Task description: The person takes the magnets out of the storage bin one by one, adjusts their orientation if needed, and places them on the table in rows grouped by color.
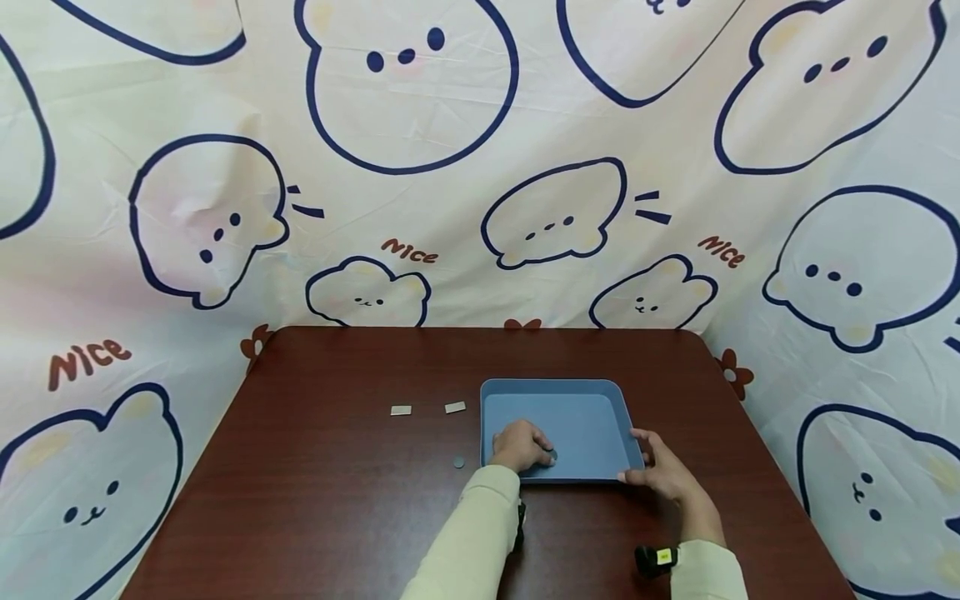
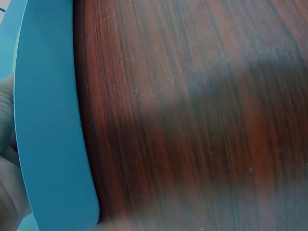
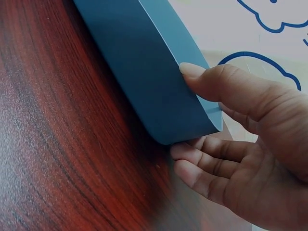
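A shallow blue tray (image 1: pixel 592 417) lies on the brown table. Inside its front left part is my left hand (image 1: pixel 521 446), fingers curled, pinching what looks like a small blue-grey disc (image 1: pixel 552 455), mostly covered by the fingertips. The left wrist view shows only part of this hand (image 2: pixel 8 163) behind the tray wall (image 2: pixel 53 120). My right hand (image 1: pixel 666 473) holds the tray's front right corner. In the right wrist view its thumb (image 3: pixel 211 79) lies over the rim and the other fingers curl by the outer corner.
Left of the tray, a similar small disc (image 1: pixel 458 462) lies on the table (image 1: pixel 337 500). Two small pale rectangular pieces (image 1: pixel 401 410) sit farther back. A patterned cloth (image 1: pixel 450 208) hangs behind the table and along both sides.
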Tool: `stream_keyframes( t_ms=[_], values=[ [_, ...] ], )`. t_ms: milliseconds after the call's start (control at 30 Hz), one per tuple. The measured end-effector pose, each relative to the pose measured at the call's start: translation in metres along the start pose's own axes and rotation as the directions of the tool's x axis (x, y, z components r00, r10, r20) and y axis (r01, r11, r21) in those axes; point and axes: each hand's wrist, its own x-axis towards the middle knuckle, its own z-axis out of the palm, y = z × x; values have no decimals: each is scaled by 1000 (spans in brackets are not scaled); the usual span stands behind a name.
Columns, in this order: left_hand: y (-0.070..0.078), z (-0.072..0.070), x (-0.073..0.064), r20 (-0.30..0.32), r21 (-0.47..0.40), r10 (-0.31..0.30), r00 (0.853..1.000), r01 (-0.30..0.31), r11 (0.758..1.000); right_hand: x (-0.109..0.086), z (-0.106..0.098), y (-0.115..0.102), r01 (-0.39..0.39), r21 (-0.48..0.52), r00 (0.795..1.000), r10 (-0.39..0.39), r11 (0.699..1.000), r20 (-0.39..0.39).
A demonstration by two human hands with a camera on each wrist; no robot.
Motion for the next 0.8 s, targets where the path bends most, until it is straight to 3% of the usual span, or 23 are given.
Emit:
stream_keyframes(
  t_ms=[333,600,800],
  values=[
    [0,-5,-1,8,-88,21,1000,-20,996,-1,0,1,13,30,1000,-14,999,5],
    [-1,-12,-1,59,-248,102,993,-85,965,-1,-1,0,5,22,1000,-6,1000,9],
    [1,-17,2,63,-262,108,992,-88,961,-2,0,-1,7,25,1000,-7,1000,7]
  ],
)
